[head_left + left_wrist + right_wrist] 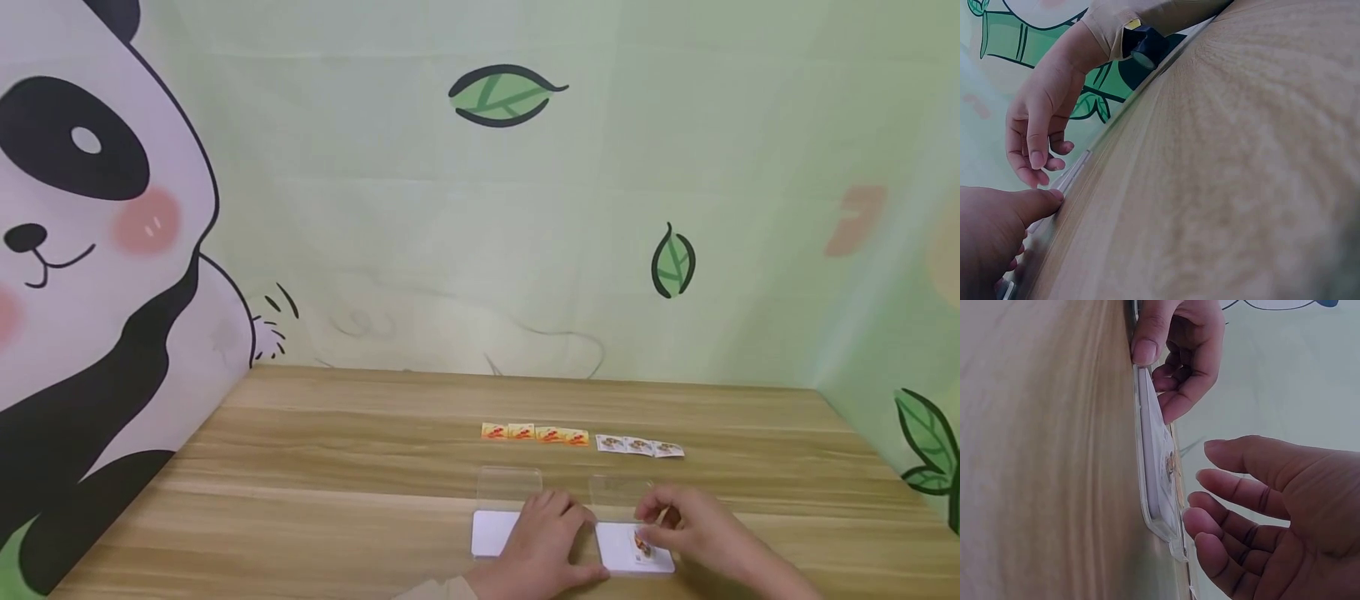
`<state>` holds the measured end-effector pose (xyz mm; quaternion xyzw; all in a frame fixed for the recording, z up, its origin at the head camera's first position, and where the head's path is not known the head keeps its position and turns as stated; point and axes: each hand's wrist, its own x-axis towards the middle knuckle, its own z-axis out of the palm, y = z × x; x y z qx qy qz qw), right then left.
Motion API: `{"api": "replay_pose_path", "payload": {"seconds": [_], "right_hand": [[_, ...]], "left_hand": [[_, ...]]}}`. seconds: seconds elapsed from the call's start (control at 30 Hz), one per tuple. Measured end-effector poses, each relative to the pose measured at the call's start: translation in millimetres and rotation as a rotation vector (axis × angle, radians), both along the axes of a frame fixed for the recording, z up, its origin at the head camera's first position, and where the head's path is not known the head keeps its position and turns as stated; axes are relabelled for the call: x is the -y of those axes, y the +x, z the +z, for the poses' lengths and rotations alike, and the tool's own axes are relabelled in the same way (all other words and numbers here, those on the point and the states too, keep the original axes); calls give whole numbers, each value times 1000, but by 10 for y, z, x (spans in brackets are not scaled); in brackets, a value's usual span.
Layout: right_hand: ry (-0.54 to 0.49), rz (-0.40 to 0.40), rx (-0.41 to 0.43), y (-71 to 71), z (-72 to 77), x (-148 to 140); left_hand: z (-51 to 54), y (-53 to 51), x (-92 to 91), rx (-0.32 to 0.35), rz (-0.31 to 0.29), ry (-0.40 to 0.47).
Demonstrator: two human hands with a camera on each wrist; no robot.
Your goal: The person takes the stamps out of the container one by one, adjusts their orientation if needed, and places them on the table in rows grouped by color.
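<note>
Two small flat cases with clear lids folded back lie side by side on the table. My left hand [542, 546] partly covers the left white case [491, 533]. Its thumb and fingers hold the left end of the right white case [615, 546], thumb at the near corner. On that case sits a small white picture card [642, 547] with a brown and orange print. My right hand [693, 529] hovers just above it. In the right wrist view, its fingers [1229, 519] are loosely bent, apart from the case and holding nothing.
Behind the cases lie a row of several yellow-orange picture cards [535, 433] and three white picture cards [639, 446]. The clear lids [510, 487] stretch behind the cases on the wooden table [337, 483]. A green printed cloth [375, 208] hangs at the back.
</note>
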<state>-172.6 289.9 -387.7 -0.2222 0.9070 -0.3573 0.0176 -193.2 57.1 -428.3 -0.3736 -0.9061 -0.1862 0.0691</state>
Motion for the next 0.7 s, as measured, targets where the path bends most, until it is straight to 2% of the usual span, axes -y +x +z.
{"api": "replay_pose_path", "payload": {"seconds": [0.23,0.7], "right_hand": [[22,-20,39,17,-8,-3],[75,-1,8,10,-80,9]], "left_hand": [[-4,2,-4,-6,3,-3],[-15,8,6,-44,-6,14]]}}
